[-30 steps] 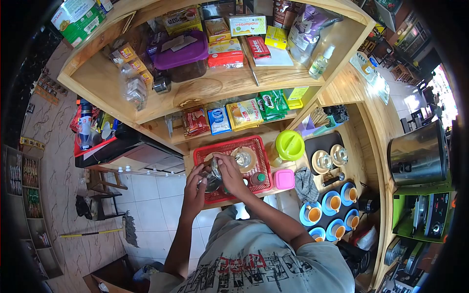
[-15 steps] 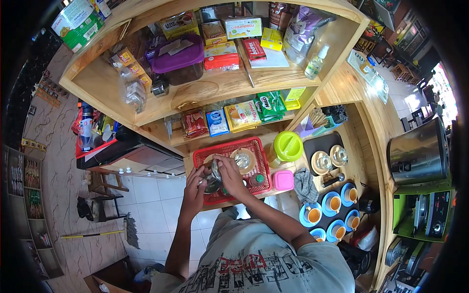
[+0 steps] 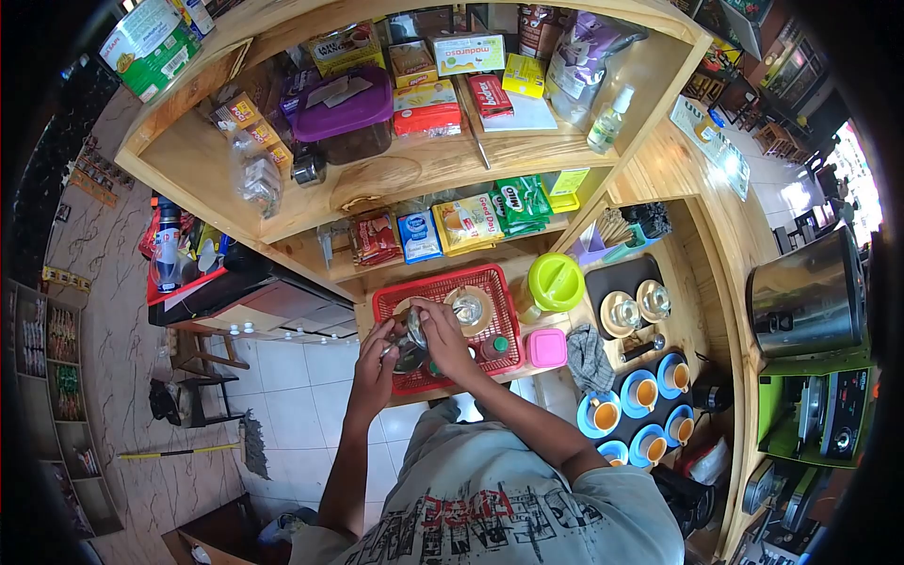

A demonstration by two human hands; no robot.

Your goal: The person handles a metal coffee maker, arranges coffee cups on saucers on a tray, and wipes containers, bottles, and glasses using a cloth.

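Note:
Over the front left of a red plastic basket [image 3: 510, 320], my left hand [image 3: 376, 363] and my right hand [image 3: 441, 331] are close together. Between them is a shiny, clear glass-like item [image 3: 411, 354], with my left fingers wrapped round its left side. My right fingers are closed on its upper right side. Its full shape is hidden by the hands. Just right of my right hand, a clear glass [image 3: 467, 307] sits on a wooden saucer [image 3: 483, 322] in the basket. A small green-capped jar [image 3: 495, 347] stands at the basket's front right.
Right of the basket are a green-lidded container [image 3: 556, 282], a pink-lidded box [image 3: 546, 347] and a grey cloth [image 3: 590, 358]. Farther right, several orange cups on blue saucers stand on a dark tray [image 3: 659, 371]. Shelves [image 3: 377, 181] with packets rise behind the basket.
The view has shifted slightly since the first frame, so the shelves appear a little lower and to the left. Both hands keep nearly the same pose around the glass item.

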